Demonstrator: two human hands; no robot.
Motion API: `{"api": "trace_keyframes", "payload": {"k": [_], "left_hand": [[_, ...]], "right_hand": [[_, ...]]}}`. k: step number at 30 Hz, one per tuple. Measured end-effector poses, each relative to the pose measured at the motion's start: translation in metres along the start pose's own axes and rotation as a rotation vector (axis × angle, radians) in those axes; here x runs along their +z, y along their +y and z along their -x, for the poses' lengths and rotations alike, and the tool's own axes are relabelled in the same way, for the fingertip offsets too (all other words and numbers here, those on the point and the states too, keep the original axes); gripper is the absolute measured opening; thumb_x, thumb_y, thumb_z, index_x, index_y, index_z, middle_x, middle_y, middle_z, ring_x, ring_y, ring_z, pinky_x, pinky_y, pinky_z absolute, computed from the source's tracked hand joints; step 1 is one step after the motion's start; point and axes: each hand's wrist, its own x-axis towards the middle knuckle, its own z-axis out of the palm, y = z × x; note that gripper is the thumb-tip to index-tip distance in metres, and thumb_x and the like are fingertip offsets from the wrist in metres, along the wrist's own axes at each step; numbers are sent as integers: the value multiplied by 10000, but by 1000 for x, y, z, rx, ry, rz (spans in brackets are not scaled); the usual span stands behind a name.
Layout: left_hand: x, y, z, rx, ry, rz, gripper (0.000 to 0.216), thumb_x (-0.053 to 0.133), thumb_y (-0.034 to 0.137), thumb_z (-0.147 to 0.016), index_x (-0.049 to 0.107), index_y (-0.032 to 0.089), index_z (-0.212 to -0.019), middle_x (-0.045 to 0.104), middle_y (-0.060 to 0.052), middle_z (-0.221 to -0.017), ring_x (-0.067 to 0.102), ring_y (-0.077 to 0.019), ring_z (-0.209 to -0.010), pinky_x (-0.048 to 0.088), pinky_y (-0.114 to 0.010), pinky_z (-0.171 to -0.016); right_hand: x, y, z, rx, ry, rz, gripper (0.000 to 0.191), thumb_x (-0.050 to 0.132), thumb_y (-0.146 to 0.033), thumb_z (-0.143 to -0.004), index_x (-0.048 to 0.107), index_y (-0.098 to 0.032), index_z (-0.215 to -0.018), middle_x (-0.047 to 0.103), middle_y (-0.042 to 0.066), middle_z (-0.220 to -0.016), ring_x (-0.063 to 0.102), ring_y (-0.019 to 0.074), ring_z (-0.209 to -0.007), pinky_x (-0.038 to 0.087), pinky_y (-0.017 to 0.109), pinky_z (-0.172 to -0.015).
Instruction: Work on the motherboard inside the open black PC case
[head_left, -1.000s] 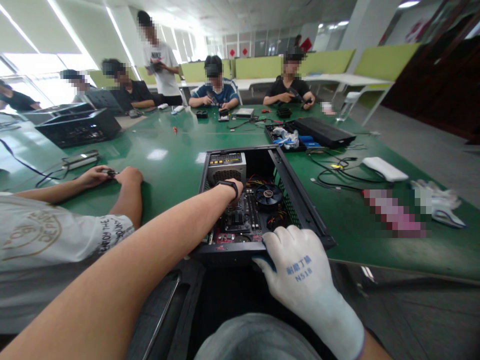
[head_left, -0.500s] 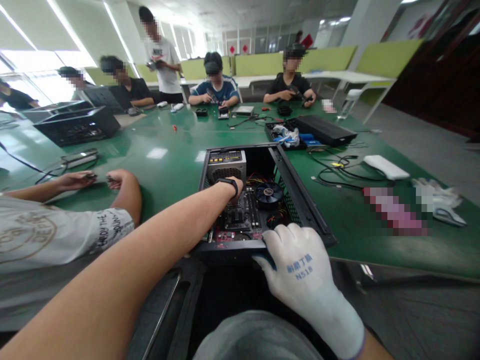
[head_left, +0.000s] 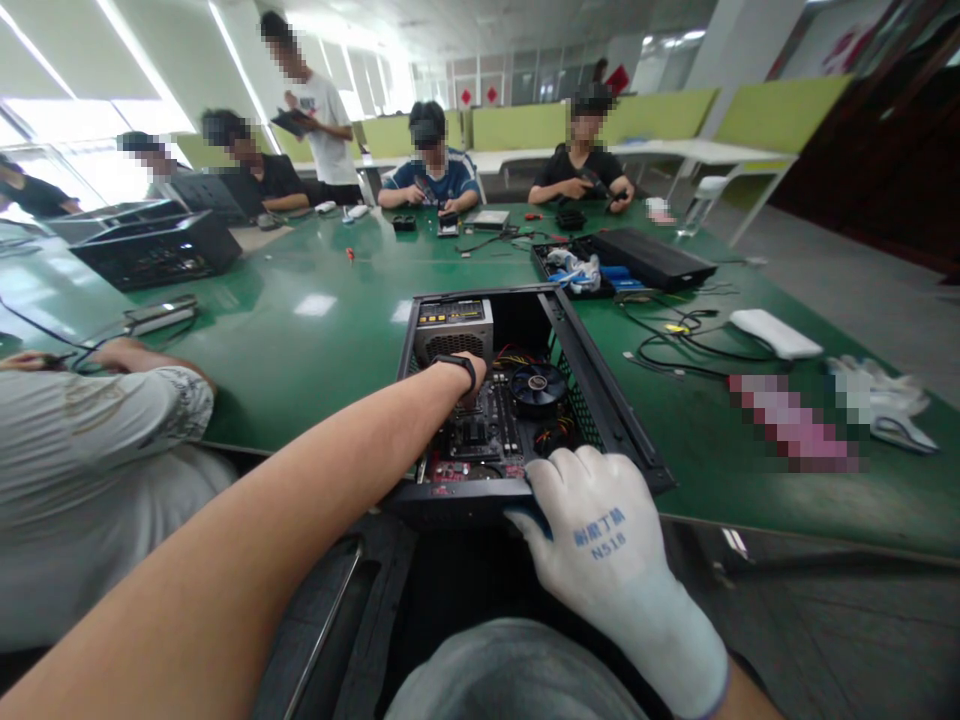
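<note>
An open black computer case (head_left: 616,405) lies on its side at the table's near edge. Inside it are a motherboard (head_left: 480,432), a round black fan (head_left: 538,388) and a grey power supply (head_left: 457,345). My left hand (head_left: 474,372), bare and with a black band at the wrist, reaches down into the case beside the power supply. Its fingers are mostly hidden, and I cannot see what they touch. My right hand (head_left: 596,520) wears a white glove and is closed over the near rim of the case, fingers on top and thumb below.
The green table (head_left: 300,350) holds a black toolbox (head_left: 652,258), cables (head_left: 667,340), a white box-shaped item (head_left: 776,333) and white gloves (head_left: 881,405) to the right. A co-worker (head_left: 97,430) sits close on my left. More people work across the table.
The co-worker on my left has leaned away to the left, taking both hands along. The standing person has shifted and raised a dark flat item. My own hands look still.
</note>
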Motion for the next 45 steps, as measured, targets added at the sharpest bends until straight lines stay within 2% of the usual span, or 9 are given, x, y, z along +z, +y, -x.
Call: {"api": "trace_keyframes", "payload": {"k": [6,11,19,25,34,37,42,45], "left_hand": [[-4,3,7,-3,1,-15,729,867,421,-536,721,118,-1183,726,-161,-1155,683,-307,-1065,552,-292,-889],[-4,3,8,-8,12,17,685,870,406,-533,736,166,-1160,735,-128,-1149,687,-280,-1057,541,-271,-897],[-4,3,7,8,-5,-13,727,884,387,-508,728,113,-1163,729,-166,-1142,681,-302,-1067,544,-291,-905],[1,0,-2,7,0,15,726,897,408,-468,745,172,-1137,737,-136,-1138,686,-294,-1061,541,-292,-915],[-5,4,10,14,11,44,734,885,428,-513,734,83,-1142,730,-190,-1124,677,-333,-1071,547,-331,-916],[-5,4,12,27,13,25,725,880,423,-528,731,103,-1162,728,-181,-1137,674,-329,-1079,539,-335,-930],[-6,6,14,52,-19,-61,717,889,356,-528,722,93,-1175,729,-166,-1145,682,-306,-1059,536,-299,-922],[-9,7,19,51,-19,-79,699,890,353,-528,729,132,-1171,728,-133,-1166,677,-282,-1076,524,-261,-927]], "right_hand": [[0,0,0,3,-19,-5,245,673,-416,-805,623,-223,-947,586,55,-854,442,248,-808,189,372,-689],[1,0,0,9,-20,-9,241,669,-419,-807,619,-227,-944,581,54,-855,442,252,-811,189,375,-688],[0,0,-1,8,-5,-4,251,691,-418,-786,617,-225,-927,587,52,-849,437,240,-797,188,367,-682],[-1,-1,0,4,-4,-8,247,694,-401,-783,622,-215,-927,590,57,-836,431,232,-793,189,363,-680],[0,-1,-1,12,4,-7,246,692,-412,-786,618,-218,-918,583,55,-835,436,232,-795,191,364,-686],[0,-1,-2,11,4,3,253,691,-420,-786,615,-222,-925,580,51,-832,440,237,-793,194,367,-688],[-1,-2,-1,10,-10,3,254,683,-421,-793,621,-224,-940,588,54,-850,445,245,-807,195,371,-691],[-2,-1,1,11,-11,3,257,683,-419,-793,626,-218,-943,589,56,-849,443,243,-803,196,370,-690]]}}
